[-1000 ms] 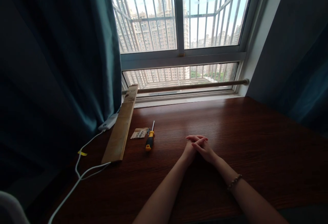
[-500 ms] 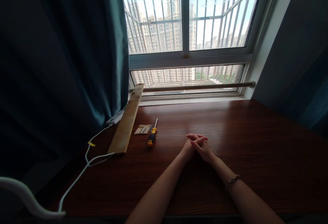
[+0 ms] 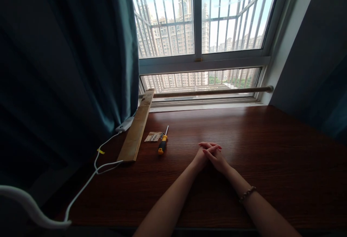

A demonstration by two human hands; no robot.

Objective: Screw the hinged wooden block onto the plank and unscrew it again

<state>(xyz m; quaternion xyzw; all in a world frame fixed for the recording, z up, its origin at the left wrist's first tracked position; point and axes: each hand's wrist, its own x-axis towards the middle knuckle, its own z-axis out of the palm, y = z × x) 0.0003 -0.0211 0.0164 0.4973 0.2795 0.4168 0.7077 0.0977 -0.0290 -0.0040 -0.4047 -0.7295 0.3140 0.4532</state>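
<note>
Grip still clasped, left hand [image 3: 200, 157] with right hand [image 3: 218, 160] (screwdriver [image 3: 163, 145] slightly farther right in view than before)

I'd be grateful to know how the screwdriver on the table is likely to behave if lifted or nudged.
The screwdriver should feel stiff, given its straight, metallic-looking shaft. It is probably heavier toward its thick black-and-yellow handle. Nudged sideways, it might slide or roll slightly, since it lies loose on a smooth-looking table.
</note>
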